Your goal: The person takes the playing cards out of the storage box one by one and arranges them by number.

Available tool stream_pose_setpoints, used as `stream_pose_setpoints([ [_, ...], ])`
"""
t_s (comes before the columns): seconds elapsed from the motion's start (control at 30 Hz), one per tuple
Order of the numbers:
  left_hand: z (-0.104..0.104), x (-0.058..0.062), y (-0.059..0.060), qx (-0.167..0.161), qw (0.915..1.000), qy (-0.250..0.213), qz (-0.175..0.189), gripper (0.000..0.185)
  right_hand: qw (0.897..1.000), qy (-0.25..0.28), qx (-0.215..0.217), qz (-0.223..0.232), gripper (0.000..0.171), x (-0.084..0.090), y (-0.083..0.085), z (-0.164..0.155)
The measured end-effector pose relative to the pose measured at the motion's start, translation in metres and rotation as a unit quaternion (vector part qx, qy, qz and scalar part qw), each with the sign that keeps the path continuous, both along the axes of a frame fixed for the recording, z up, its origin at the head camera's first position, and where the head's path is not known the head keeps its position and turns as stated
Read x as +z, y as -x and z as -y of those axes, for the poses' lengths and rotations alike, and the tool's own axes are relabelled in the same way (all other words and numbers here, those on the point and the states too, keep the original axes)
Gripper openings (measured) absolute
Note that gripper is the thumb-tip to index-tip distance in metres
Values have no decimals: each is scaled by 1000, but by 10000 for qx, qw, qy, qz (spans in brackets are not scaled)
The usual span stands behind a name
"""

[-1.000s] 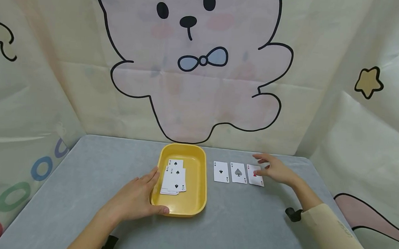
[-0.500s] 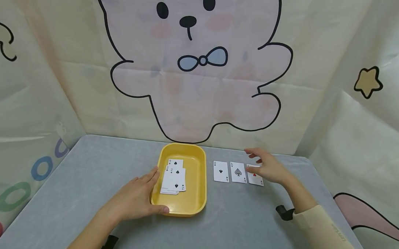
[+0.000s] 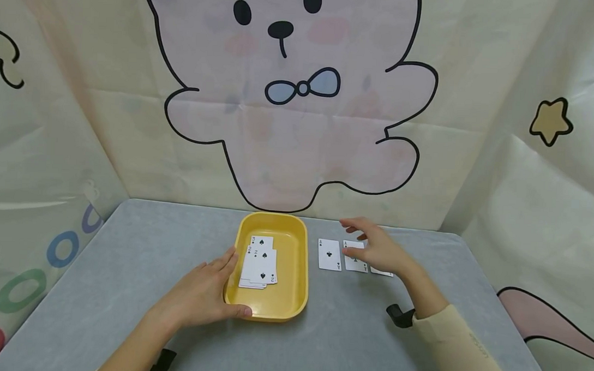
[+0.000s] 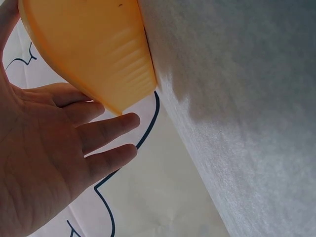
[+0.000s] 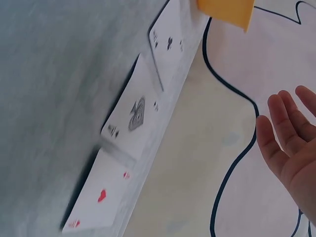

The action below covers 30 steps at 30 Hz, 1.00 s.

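A yellow tray (image 3: 290,305) stands at the middle of the table, with several playing cards (image 3: 260,266) overlapping inside, a two of spades on top. My left hand (image 3: 197,296) rests against its left side, fingers extended along the wall and thumb at the near rim; the left wrist view shows those fingers straight. Right of the tray lie an ace of clubs (image 3: 322,263), an ace of spades (image 3: 349,267) and an ace of hearts (image 5: 109,200) in a row. Over the latter two hovers my right hand (image 3: 380,254), fingers loosely bent and holding nothing.
Grey cloth covers the table (image 3: 320,350), whose back edge meets a printed curtain (image 3: 298,153) with a bear drawing. More curtain hangs on both sides. Black wrist straps (image 3: 400,316) show at both wrists.
My right hand has moved left, from over the ace of hearts to over the ace of spades. The aces, the tray and my left hand have stayed in place.
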<state>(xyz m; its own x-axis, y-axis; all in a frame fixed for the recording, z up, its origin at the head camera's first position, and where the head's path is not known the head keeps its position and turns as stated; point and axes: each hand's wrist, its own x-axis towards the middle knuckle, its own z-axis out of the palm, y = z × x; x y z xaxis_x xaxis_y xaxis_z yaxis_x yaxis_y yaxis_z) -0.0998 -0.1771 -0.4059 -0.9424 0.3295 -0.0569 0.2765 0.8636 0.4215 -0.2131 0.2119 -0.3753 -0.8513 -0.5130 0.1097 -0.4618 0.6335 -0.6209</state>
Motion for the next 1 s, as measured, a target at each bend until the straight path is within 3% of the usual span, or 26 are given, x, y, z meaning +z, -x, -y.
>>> stream_pose_setpoints([
  [0.6,1,1,1,22,10000,17,32,125,9975,394,546,204,60,-2,-6,60],
  [1.0,1,1,1,-1,10000,8,11,126,9953,230,788,522,62,-4,-12,104],
])
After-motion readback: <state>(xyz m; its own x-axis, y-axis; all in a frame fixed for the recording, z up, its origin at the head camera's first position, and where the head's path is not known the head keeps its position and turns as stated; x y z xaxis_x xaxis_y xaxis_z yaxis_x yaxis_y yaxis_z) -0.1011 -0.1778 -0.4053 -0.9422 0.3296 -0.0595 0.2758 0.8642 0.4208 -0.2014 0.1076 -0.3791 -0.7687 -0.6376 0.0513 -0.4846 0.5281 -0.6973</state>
